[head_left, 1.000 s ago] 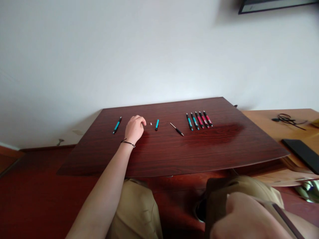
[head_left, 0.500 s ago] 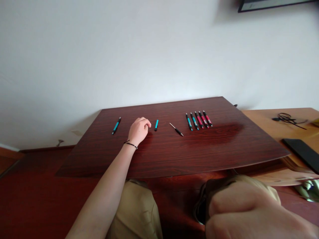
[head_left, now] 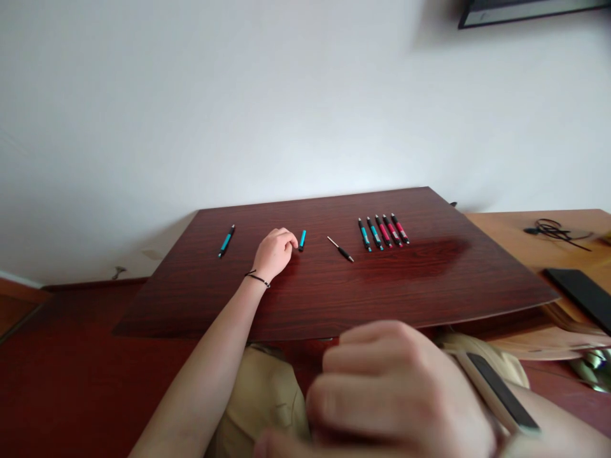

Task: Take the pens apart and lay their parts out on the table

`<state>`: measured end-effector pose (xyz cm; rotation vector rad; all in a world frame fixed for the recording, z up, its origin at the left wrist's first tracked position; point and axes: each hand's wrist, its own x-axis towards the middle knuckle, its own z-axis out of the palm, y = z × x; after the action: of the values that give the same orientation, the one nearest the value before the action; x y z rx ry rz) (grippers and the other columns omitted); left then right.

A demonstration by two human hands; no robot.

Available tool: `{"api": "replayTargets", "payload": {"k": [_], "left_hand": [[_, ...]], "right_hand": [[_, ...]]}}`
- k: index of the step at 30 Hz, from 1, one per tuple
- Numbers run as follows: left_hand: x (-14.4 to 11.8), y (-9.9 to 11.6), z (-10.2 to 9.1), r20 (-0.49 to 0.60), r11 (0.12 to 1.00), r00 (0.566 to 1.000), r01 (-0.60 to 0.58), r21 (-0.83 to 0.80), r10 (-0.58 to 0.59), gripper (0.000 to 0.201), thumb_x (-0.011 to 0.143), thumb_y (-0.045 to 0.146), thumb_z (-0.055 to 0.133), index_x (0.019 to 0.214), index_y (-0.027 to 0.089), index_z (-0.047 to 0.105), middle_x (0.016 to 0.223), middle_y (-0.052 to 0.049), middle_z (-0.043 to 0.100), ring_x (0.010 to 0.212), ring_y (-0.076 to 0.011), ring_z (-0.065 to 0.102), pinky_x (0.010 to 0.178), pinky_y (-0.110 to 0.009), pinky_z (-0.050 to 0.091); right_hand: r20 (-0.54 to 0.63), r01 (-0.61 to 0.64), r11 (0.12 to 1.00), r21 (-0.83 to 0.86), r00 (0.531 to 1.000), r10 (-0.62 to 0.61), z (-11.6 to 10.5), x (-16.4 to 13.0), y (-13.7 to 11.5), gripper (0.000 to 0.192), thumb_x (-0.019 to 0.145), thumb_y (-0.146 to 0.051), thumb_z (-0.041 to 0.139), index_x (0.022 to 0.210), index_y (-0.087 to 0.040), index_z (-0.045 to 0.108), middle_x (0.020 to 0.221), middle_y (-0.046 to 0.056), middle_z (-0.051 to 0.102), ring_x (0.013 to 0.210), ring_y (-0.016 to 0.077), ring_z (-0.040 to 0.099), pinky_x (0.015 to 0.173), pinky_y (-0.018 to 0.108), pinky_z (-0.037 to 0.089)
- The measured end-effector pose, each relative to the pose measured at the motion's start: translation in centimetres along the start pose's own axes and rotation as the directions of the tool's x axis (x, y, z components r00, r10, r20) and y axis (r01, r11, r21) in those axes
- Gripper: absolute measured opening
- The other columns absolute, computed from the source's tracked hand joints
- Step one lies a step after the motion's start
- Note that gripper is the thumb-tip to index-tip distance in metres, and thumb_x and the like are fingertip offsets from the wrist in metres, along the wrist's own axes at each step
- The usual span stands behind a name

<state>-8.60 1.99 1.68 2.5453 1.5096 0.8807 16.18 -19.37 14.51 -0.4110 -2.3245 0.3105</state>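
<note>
The dark reddish-brown wooden tabletop (head_left: 334,292) serves as the landmark for all positions. The left hand (head_left: 275,252) rests on it in the far-left part, with a thin black band at the wrist. Its fingers are curled and held close together, and the fingertips (head_left: 292,239) touch or nearly touch the near end of a short teal pen barrel piece (head_left: 301,240); the view is too small to tell whether they pinch it. Whether anything sits under the curled palm cannot be told.

Left of that hand on the same tabletop lies a whole teal-and-black pen (head_left: 226,241), apart from the hand. Right of the barrel piece lies a thin refill with a black tip section (head_left: 340,249), angled, not touching anything else. Further right, near the far-right part of the tabletop, a row of five black-gripped pens (head_left: 383,231) lies side by side, two teal and three red, close together.

The right hand (head_left: 396,401) is off the tabletop, below its near edge, close to the camera and blurred; its fingers are bent and close together, and what they hold, if anything, cannot be told. A dark band sits on that wrist. Tan trousers (head_left: 262,401) show beneath the near edge.
</note>
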Motion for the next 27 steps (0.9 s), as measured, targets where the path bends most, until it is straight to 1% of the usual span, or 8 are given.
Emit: {"api": "replayTargets", "payload": {"k": [2,4,7,10,14,21,23,27], "left_hand": [[-0.1,0.3,0.0,0.002,1.0,1.0,-0.013,-0.01,0.013,0.034,0.092,0.003,0.049,0.082,0.024,0.074,0.098,-0.004,0.075,0.1,-0.0242,0.066,0.096,-0.038,0.052],[-0.2,0.6,-0.1,-0.006,1.0,1.0,-0.017,-0.015,0.017,0.034,0.092,0.003,0.049,0.081,0.024,0.074,0.098,-0.004,0.075,0.099,-0.0242,0.065,0.096,-0.039,0.052],[-0.3,1.2,-0.2,-0.016,0.999,1.0,-0.011,-0.032,0.011,0.034,0.092,0.003,0.049,0.082,0.024,0.074,0.098,-0.004,0.076,0.1,-0.0245,0.066,0.097,-0.04,0.053],[-0.4,1.6,-0.2,-0.014,0.999,1.0,-0.012,-0.044,0.011,0.035,0.093,0.004,0.049,0.083,0.024,0.075,0.099,-0.005,0.076,0.101,-0.0246,0.066,0.096,-0.04,0.053],[-0.7,2.0,0.0,-0.001,0.999,1.0,-0.023,-0.034,0.022,0.035,0.094,0.004,0.049,0.085,0.024,0.076,0.1,-0.005,0.076,0.1,-0.0249,0.066,0.097,-0.042,0.053],[-1.2,2.3,0.2,-0.008,0.997,1.0,-0.024,-0.075,0.023,0.034,0.093,0.003,0.049,0.083,0.024,0.075,0.1,-0.005,0.075,0.101,-0.0242,0.067,0.097,-0.04,0.053],[-1.4,2.3,0.0,-0.007,0.996,1.0,-0.02,-0.085,0.02,0.034,0.093,0.003,0.048,0.082,0.024,0.074,0.1,-0.005,0.075,0.101,-0.024,0.067,0.097,-0.04,0.053],[-1.7,2.4,-0.2,-0.029,0.996,0.999,0.029,-0.089,-0.031,0.028,0.096,0.007,0.051,0.094,0.023,0.074,0.103,-0.005,0.076,0.103,-0.024,0.069,0.097,-0.04,0.054]], "right_hand": [[-0.025,0.055,0.998,0.029,0.998,-0.054,0.7,0.3,4.0,0.015,0.104,-0.02,0.057,0.114,-0.025,0.067,0.083,-0.001,0.064,0.07,0.0146,0.059,0.068,0.029,0.048],[-0.099,-0.145,0.988,-0.045,0.985,0.14,1.4,0.0,9.0,0.021,0.104,-0.016,0.05,0.118,-0.023,0.063,0.097,0.003,0.069,0.08,0.0175,0.064,0.075,0.031,0.05],[-0.185,-0.472,0.847,-0.245,0.88,0.437,2.7,-1.4,16.0,0.014,0.104,-0.019,0.053,0.115,-0.022,0.061,0.107,0.009,0.069,0.095,0.0247,0.067,0.085,0.036,0.051],[-0.153,-0.601,0.694,-0.397,0.788,0.596,3.9,-2.9,20.0,0.014,0.102,-0.027,0.061,0.114,-0.021,0.061,0.116,0.014,0.067,0.106,0.0303,0.066,0.09,0.039,0.051],[-0.108,-0.655,0.586,-0.478,0.705,0.701,4.9,-3.7,21.3,0.017,0.103,-0.037,0.064,0.109,-0.021,0.062,0.114,0.014,0.067,0.105,0.0312,0.066,0.088,0.039,0.051],[-0.113,-0.695,0.508,-0.509,0.639,0.761,6.1,-3.7,22.3,0.013,0.105,-0.034,0.062,0.103,-0.021,0.066,0.113,0.015,0.069,0.103,0.0302,0.067,0.081,0.038,0.05],[-0.117,-0.687,0.515,-0.512,0.65,0.751,6.2,-3.8,22.6,0.012,0.106,-0.029,0.059,0.102,-0.02,0.066,0.111,0.015,0.069,0.104,0.0306,0.067,0.084,0.038,0.05],[-0.096,-0.624,0.613,-0.485,0.734,0.672,6.1,-3.7,22.8,0.011,0.107,-0.026,0.057,0.106,-0.019,0.066,0.112,0.014,0.069,0.108,0.0313,0.064,0.093,0.04,0.048]]}}
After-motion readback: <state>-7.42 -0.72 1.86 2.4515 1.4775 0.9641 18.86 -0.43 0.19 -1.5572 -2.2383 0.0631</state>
